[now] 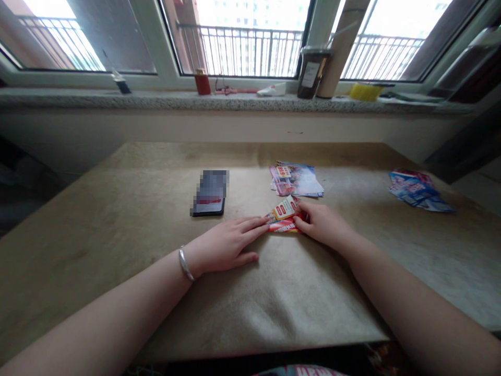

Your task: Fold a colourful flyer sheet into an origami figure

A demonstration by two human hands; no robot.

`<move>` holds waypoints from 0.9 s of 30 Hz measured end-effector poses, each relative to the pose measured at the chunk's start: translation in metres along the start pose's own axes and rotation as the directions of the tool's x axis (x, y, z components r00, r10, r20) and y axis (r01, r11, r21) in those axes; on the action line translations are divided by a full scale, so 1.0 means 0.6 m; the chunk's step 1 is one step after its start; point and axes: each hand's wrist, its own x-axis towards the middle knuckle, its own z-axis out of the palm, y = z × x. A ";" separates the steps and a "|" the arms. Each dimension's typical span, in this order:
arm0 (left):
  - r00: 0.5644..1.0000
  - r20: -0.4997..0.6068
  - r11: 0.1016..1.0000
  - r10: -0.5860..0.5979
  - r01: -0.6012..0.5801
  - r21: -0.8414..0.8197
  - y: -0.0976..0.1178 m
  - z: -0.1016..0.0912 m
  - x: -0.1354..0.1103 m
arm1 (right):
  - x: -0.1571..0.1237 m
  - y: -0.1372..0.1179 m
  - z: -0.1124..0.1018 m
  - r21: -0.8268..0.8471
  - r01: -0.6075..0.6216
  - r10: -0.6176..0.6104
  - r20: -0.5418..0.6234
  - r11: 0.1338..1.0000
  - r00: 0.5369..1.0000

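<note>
A folded printed paper (285, 209), red, yellow and white with small lettering, lies in front of me on the table. My left hand (230, 241) rests flat with its fingers stretched out, the fingertips pressing on the paper's left end. On the right side, my right hand (323, 222) pinches the paper's raised edge between thumb and fingers. Part of the paper is hidden under those fingers. Just beyond it is a small pile of pink and blue printed sheets (303, 178). A smartphone (211, 193), its screen blurred out, lies beyond my left hand.
Another pile of blue and red printed sheets (418, 189) lies on the right of the table (117, 209). Behind the table, the stone windowsill (164, 102) holds a red container (202, 82), a dark lidded cup (311, 73), a cardboard tube (336, 57) and a yellow item (365, 92).
</note>
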 end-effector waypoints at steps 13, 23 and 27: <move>1.000 0.009 1.000 0.006 -0.006 -0.011 0.004 -0.002 0.001 | 0.002 0.000 -0.006 -0.117 -0.008 0.007 -0.011 0.993 1.000; 0.999 0.021 0.998 0.046 -0.046 -0.035 0.008 -0.006 0.003 | 0.009 0.008 -0.003 -0.095 0.013 -0.016 -0.026 0.995 1.000; 0.997 0.003 0.997 0.072 -0.072 -0.015 0.009 -0.005 0.003 | 0.011 0.006 -0.001 -0.088 0.004 -0.007 -0.031 0.996 1.000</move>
